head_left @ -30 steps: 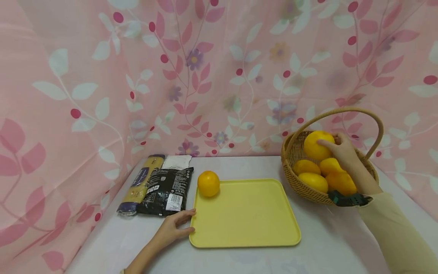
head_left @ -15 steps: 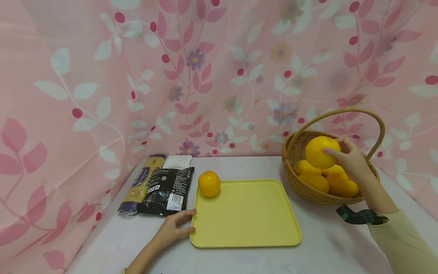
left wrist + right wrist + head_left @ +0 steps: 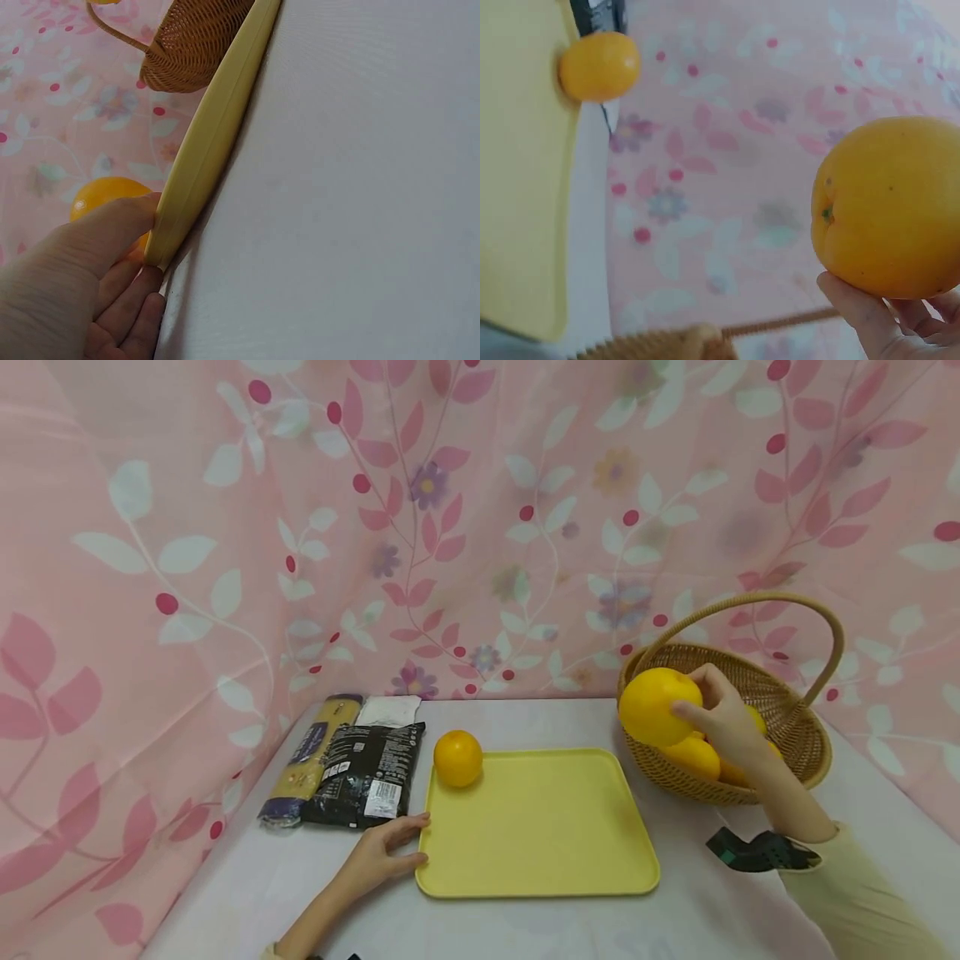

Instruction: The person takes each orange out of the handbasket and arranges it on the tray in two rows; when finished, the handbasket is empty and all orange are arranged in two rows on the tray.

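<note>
In the head view my right hand (image 3: 723, 714) holds a large orange (image 3: 651, 708) with the thumb at its near side, in front of the wicker basket's left side. Its stem end shows in the right wrist view, where fingers (image 3: 859, 304) grip it from below. My left hand (image 3: 378, 853) is at the left edge of a yellow tray (image 3: 536, 839), thumb and fingertips touching the rim. The left wrist view shows the thumb against the tray's wall, other fingers loosely bent beside it. Another orange (image 3: 458, 758) sits at the tray's back left corner.
At right stands the wicker basket (image 3: 813, 756) with a tall handle and more yellow-orange fruit (image 3: 690, 758), partly hidden by my right hand. A black packet (image 3: 360, 781), a long yellow packet (image 3: 311, 760) and a white packet (image 3: 388, 712) lie left of the tray. A floral curtain hangs behind.
My right hand has carried the orange from above the fruit in the basket, first toward me and then left across the basket's rim. My left hand has stayed at the tray's edge.
</note>
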`<action>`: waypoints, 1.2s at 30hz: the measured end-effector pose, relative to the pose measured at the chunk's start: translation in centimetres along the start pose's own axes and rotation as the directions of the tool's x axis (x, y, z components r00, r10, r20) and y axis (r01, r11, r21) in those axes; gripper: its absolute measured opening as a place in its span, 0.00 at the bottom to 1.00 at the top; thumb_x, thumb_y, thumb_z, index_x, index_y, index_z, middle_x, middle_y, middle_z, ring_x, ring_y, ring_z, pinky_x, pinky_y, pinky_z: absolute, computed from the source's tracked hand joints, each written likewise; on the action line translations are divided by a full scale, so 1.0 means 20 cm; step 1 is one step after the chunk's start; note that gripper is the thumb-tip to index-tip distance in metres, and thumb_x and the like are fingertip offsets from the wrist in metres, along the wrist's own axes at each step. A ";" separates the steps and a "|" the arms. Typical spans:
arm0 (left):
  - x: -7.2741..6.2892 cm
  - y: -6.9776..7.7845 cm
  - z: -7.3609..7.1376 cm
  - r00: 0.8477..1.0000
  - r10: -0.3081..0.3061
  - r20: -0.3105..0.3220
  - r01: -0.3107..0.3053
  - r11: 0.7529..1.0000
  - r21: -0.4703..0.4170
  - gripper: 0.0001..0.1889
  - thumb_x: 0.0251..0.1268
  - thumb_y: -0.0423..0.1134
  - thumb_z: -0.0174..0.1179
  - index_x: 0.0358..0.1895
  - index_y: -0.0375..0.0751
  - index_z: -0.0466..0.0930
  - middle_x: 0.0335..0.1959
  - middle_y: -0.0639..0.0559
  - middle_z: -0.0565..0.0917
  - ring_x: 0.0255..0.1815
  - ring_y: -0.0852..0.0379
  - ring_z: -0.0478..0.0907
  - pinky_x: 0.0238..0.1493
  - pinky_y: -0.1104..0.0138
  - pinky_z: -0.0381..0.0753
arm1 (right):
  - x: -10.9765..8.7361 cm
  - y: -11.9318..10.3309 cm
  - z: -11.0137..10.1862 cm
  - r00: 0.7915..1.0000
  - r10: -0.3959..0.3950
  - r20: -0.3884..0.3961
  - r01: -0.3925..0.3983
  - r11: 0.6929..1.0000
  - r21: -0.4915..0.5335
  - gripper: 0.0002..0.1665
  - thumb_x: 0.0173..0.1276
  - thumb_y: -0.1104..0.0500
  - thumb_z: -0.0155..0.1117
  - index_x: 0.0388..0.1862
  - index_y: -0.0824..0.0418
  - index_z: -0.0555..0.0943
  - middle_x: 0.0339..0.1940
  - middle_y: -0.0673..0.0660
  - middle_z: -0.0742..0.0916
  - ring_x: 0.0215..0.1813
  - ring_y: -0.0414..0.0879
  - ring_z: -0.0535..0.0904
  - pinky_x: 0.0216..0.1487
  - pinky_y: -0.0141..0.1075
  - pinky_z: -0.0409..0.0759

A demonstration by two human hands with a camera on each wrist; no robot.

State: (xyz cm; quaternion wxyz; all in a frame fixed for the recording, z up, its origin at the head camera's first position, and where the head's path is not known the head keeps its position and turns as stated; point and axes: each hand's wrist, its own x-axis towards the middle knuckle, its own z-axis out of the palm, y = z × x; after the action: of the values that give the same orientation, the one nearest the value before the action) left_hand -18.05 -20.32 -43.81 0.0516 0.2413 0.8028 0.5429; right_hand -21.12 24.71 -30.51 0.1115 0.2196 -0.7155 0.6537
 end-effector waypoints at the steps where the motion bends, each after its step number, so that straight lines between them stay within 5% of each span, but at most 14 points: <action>1: 0.00 0.00 0.00 1.000 0.001 -0.002 -0.001 1.000 0.002 0.23 0.47 0.28 0.66 0.50 0.25 0.72 0.55 0.33 0.70 0.55 0.40 0.68 0.56 0.59 0.69 | 0.01 0.00 0.03 1.000 0.002 0.011 -0.002 1.000 -0.021 0.10 0.64 0.69 0.53 0.41 0.61 0.64 0.37 0.55 0.74 0.32 0.41 0.75 0.31 0.26 0.80; 5: 0.00 -0.01 0.00 1.000 0.001 -0.002 -0.001 1.000 -0.003 0.23 0.48 0.28 0.66 0.50 0.25 0.72 0.55 0.33 0.70 0.55 0.40 0.68 0.56 0.59 0.69 | 0.05 0.03 0.11 0.998 0.033 0.046 -0.030 0.998 -0.058 0.13 0.64 0.68 0.55 0.43 0.61 0.63 0.40 0.57 0.73 0.34 0.42 0.75 0.34 0.28 0.81; 12: -0.01 -0.01 0.00 1.000 0.003 0.006 -0.003 1.000 -0.003 0.23 0.48 0.28 0.65 0.50 0.25 0.72 0.55 0.33 0.70 0.55 0.40 0.68 0.55 0.60 0.69 | 0.09 0.10 0.25 0.993 0.068 0.094 -0.070 0.997 0.028 0.25 0.63 0.66 0.57 0.57 0.70 0.61 0.47 0.59 0.71 0.40 0.43 0.75 0.41 0.30 0.80; 16: -0.01 0.00 -0.01 1.000 0.006 0.001 -0.006 1.000 0.002 0.23 0.48 0.28 0.65 0.50 0.25 0.72 0.55 0.33 0.70 0.55 0.40 0.68 0.56 0.60 0.69 | 0.11 0.14 0.32 0.984 0.143 0.107 -0.141 0.990 -0.032 0.33 0.60 0.62 0.62 0.60 0.73 0.60 0.49 0.61 0.72 0.41 0.43 0.75 0.43 0.30 0.78; 21: 0.00 0.01 0.00 1.000 -0.001 0.004 0.001 1.000 0.002 0.23 0.48 0.27 0.65 0.50 0.24 0.71 0.55 0.32 0.70 0.55 0.39 0.68 0.56 0.59 0.69 | 0.15 0.20 0.40 0.975 0.197 0.105 -0.185 0.977 -0.110 0.33 0.57 0.61 0.65 0.58 0.70 0.65 0.48 0.63 0.73 0.40 0.48 0.73 0.41 0.32 0.79; 28: 0.00 0.01 0.00 1.000 0.000 0.017 0.001 1.000 -0.011 0.23 0.49 0.29 0.65 0.51 0.25 0.71 0.56 0.32 0.69 0.55 0.40 0.68 0.56 0.60 0.69 | 0.18 0.27 0.48 0.970 0.199 0.141 -0.196 0.980 -0.033 0.31 0.58 0.62 0.63 0.59 0.70 0.65 0.46 0.65 0.76 0.41 0.49 0.76 0.42 0.36 0.79; 36: 0.00 -0.04 0.01 0.999 0.032 -0.019 -0.032 0.999 0.009 0.23 0.47 0.28 0.66 0.50 0.26 0.73 0.55 0.34 0.71 0.54 0.42 0.69 0.55 0.62 0.70 | 0.21 0.37 0.56 0.970 0.225 0.089 -0.216 0.972 -0.096 0.32 0.56 0.59 0.66 0.57 0.70 0.68 0.47 0.64 0.77 0.42 0.52 0.75 0.44 0.36 0.79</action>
State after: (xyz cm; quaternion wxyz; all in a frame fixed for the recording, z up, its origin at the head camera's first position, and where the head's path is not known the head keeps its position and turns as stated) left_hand -18.19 -20.40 -44.57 0.0339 0.2491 0.8017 0.5423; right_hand -26.77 13.42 -36.61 0.0117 0.1659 -0.7676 0.6190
